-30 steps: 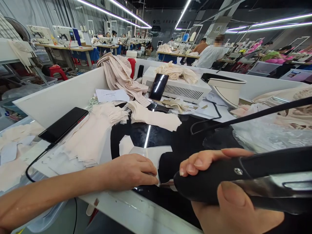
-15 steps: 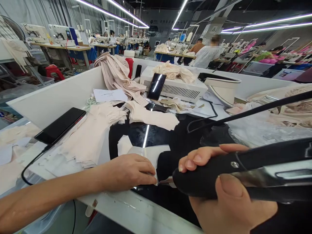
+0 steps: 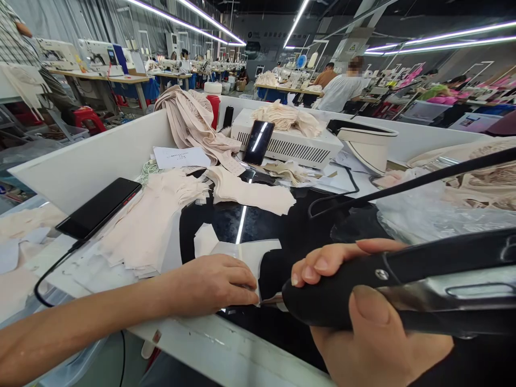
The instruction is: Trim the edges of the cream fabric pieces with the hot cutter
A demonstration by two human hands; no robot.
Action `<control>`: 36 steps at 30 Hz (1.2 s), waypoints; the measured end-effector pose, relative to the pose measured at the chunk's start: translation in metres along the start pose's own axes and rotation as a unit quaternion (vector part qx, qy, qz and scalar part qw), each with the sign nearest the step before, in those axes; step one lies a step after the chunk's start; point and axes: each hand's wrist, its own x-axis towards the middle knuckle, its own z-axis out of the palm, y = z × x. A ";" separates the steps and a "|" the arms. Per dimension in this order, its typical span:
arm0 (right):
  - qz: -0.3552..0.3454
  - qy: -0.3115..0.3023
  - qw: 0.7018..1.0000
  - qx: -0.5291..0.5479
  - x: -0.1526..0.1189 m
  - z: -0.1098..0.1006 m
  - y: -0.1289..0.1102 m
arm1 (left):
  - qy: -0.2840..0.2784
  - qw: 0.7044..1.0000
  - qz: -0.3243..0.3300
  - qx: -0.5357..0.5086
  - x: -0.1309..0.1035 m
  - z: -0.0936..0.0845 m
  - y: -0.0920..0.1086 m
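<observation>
Since the earlier frame, the right hand (image 3: 382, 341) and the black tool (image 3: 326, 298) in it have edged slightly closer to the left hand (image 3: 217, 285), and a person (image 3: 24, 35) has come into view at the far left of the room. The left hand and the white piece (image 3: 258, 257) under it show no clear shift.

The right hand's grip is wrapped around the black tool, thumb on one side and fingers over the other. The tool's narrow metal end points at the left fingertips, just beside them; whether it touches the white piece cannot be told. The left hand rests on the white piece with fingers bent down; whether they pinch or only press is hidden.

The white piece lies on a glossy black panel (image 3: 294, 231), close to the near edge of the surface (image 3: 226, 348). Toward the left edge lie a stack of pale fabric (image 3: 157, 220) and a dark phone (image 3: 99, 209) with a cable. A vented white box (image 3: 250, 137) stands near the far edge, and a clear plastic bag (image 3: 427, 207) lies toward the right edge.
</observation>
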 end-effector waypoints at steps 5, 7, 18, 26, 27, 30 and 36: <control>-0.005 0.006 1.000 0.000 0.001 0.002 0.001 | 0.002 1.000 0.002 0.001 0.000 0.002 -0.001; -0.005 0.018 1.000 0.013 0.000 0.004 0.003 | -0.005 1.000 0.000 -0.001 -0.001 0.002 -0.002; 0.005 -0.005 1.000 -0.009 -0.001 0.000 -0.001 | 0.018 1.000 0.002 -0.008 0.002 0.001 -0.001; 0.011 -0.017 1.000 -0.023 -0.006 -0.006 -0.002 | -0.043 0.999 0.017 -0.009 0.001 -0.005 -0.006; 0.019 -0.021 0.999 -0.023 -0.010 -0.008 -0.003 | -0.057 0.998 0.017 -0.013 0.000 -0.005 -0.004; 0.041 -0.044 0.998 -0.014 -0.017 -0.012 -0.008 | -0.087 0.996 0.016 -0.028 -0.007 -0.006 0.005; -0.029 0.025 0.998 -0.040 0.005 -0.021 -0.010 | -0.089 0.994 0.006 -0.057 -0.014 -0.018 0.020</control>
